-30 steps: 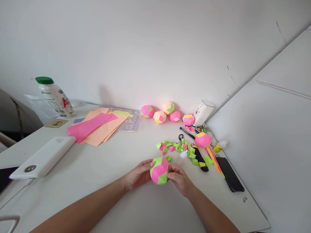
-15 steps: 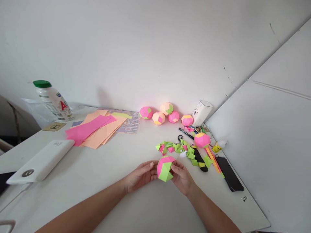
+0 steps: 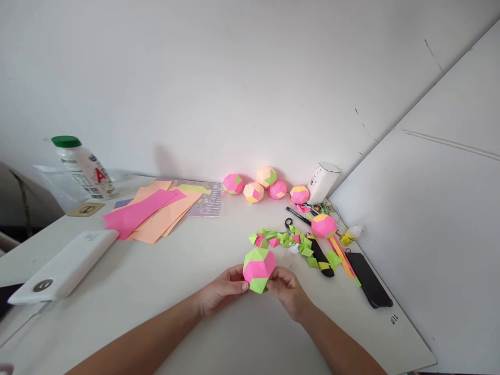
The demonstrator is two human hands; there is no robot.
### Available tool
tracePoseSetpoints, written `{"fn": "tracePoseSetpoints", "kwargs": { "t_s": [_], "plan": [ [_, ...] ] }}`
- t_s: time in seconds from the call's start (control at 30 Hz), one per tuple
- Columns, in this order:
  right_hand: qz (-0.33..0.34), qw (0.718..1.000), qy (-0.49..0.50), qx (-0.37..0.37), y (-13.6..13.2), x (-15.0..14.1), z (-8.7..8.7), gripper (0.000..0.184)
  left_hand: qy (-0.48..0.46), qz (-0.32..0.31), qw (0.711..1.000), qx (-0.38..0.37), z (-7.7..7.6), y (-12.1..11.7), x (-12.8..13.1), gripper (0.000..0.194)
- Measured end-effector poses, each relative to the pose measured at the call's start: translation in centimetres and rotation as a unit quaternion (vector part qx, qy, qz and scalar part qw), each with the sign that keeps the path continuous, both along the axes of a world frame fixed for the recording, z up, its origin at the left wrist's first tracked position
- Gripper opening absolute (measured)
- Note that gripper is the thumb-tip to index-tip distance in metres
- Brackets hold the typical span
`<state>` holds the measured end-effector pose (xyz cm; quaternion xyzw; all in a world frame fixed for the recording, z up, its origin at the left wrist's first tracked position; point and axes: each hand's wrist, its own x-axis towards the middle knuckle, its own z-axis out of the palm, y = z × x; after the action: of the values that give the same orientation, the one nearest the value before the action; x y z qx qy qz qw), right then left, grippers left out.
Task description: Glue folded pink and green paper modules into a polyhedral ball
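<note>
Between my two hands, over the front middle of the table, is a many-sided folded paper ball (image 3: 259, 269) in pink and lime green. My left hand (image 3: 227, 285) grips its left side, thumb at the lower edge and the other fingers behind. On the opposite side, my right hand (image 3: 288, 290) pinches the lower right edge with thumb and fingertips. The ball's back and underside are hidden. Just beyond it lie several small folded green and pink paper pieces (image 3: 287, 239).
Several finished paper balls (image 3: 253, 192) rest along the wall, one more (image 3: 324, 226) nearer right. Coloured paper sheets (image 3: 154, 213), a white power bank (image 3: 66, 265) and a bottle (image 3: 84, 169) are at left. A black cutter (image 3: 321, 256), glue bottle (image 3: 351, 235) and phone (image 3: 369, 279) lie right.
The paper ball has been turned in my hands, so a pink face ringed by green now shows. It sits slightly further left, and my left thumb has come down onto its lower edge.
</note>
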<state>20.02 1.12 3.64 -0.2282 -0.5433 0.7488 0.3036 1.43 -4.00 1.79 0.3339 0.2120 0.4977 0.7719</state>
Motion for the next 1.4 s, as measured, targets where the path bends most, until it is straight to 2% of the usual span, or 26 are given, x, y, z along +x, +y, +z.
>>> {"fn": "tracePoseSetpoints", "kwargs": {
  "t_s": [0.13,0.3,0.47,0.73,0.9,0.97,1.07,1.13,1.2,1.27,1.4],
  "plan": [
    [-0.016,0.997,-0.046,0.057,0.1,-0.1,0.5,0.021,-0.001,0.025,1.000,-0.019,0.4,-0.3,0.2,0.036],
    [0.009,0.997,-0.061,0.055,0.1,-0.3,0.0,0.018,0.012,0.057,0.998,-0.005,1.0,-0.6,0.7,0.045],
    [-0.005,0.995,-0.073,0.063,0.0,-0.5,-0.5,0.019,0.037,0.075,0.996,-0.012,0.6,-0.8,1.0,0.038],
    [-0.005,0.993,-0.093,0.077,-0.1,-0.5,-0.3,0.024,-0.011,0.042,0.998,-0.044,0.6,-0.5,0.7,0.035],
    [-0.016,0.985,-0.128,0.118,0.1,-0.2,-0.3,0.023,-0.042,0.050,0.995,-0.075,0.2,-0.4,0.5,0.027],
    [-0.066,0.963,-0.174,0.193,0.2,0.0,-0.4,0.022,-0.056,0.056,0.992,-0.093,0.1,-0.3,0.4,0.023],
    [-0.138,0.889,-0.265,0.347,0.4,0.2,-1.0,0.014,-0.078,0.073,0.988,-0.114,-0.1,-0.2,0.3,0.021],
    [-0.138,0.836,-0.337,0.410,0.4,0.2,-1.5,0.011,-0.085,0.078,0.986,-0.118,-0.1,-0.1,0.2,0.019],
    [-0.116,0.797,-0.402,0.435,0.4,0.3,-1.9,0.018,-0.086,0.078,0.986,-0.118,-0.2,0.0,0.2,0.017],
    [-0.100,0.779,-0.437,0.437,0.4,0.2,-2.1,0.021,-0.084,0.075,0.987,-0.116,-0.2,0.0,0.1,0.016],
    [-0.095,0.792,-0.427,0.426,0.6,0.1,-2.1,0.015,-0.083,0.068,0.988,-0.114,-0.3,-0.1,0.1,0.020]
  ]
}}
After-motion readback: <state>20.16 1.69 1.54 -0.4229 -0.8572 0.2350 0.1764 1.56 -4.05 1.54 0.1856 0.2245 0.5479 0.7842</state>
